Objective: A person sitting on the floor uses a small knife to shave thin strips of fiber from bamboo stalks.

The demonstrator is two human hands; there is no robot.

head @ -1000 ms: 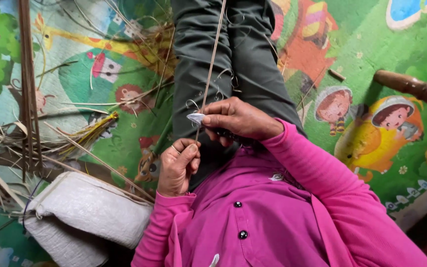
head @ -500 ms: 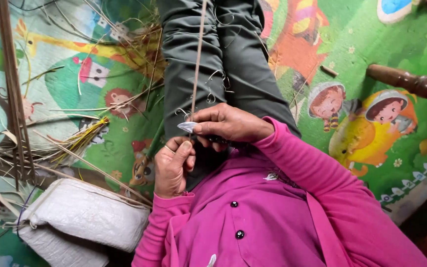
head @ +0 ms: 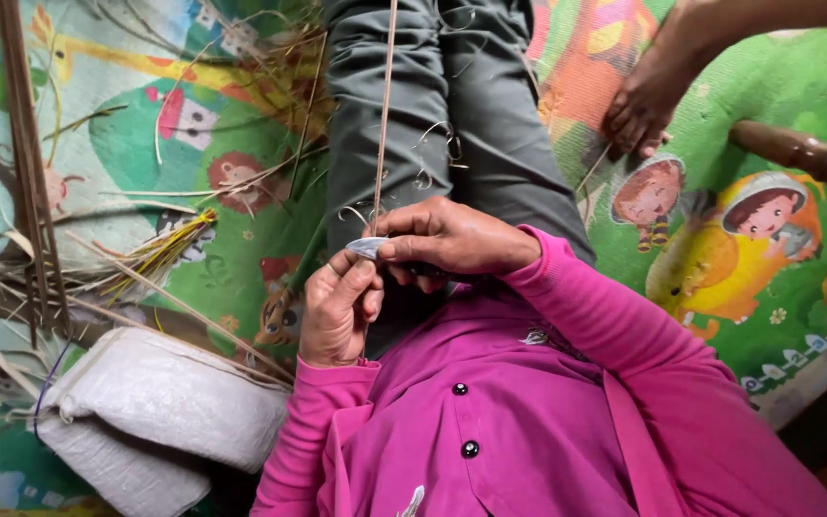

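Observation:
My right hand [head: 457, 239] pinches a small grey blade [head: 366, 248] against a thin cane strip [head: 385, 115]. The strip runs straight up over my grey trousers [head: 452, 86]. Just below, my left hand [head: 337, 308] is closed around the strip's lower end, thumb up near the blade. Both hands sit over my lap, in front of my pink shirt [head: 490, 412]. Thin curled shavings [head: 433, 153] lie on the trousers.
A colourful cartoon floor mat [head: 768, 124] lies underneath. Loose reeds and long sticks [head: 31, 191] are piled at the left, above a white woven sack [head: 155, 402]. Another person's hand [head: 643, 101] reaches onto the mat at top right, near a brown wooden leg [head: 806, 158].
Another person's hand has come into view at the top right and touches the mat. My two hands keep their hold on blade and strip in about the same place.

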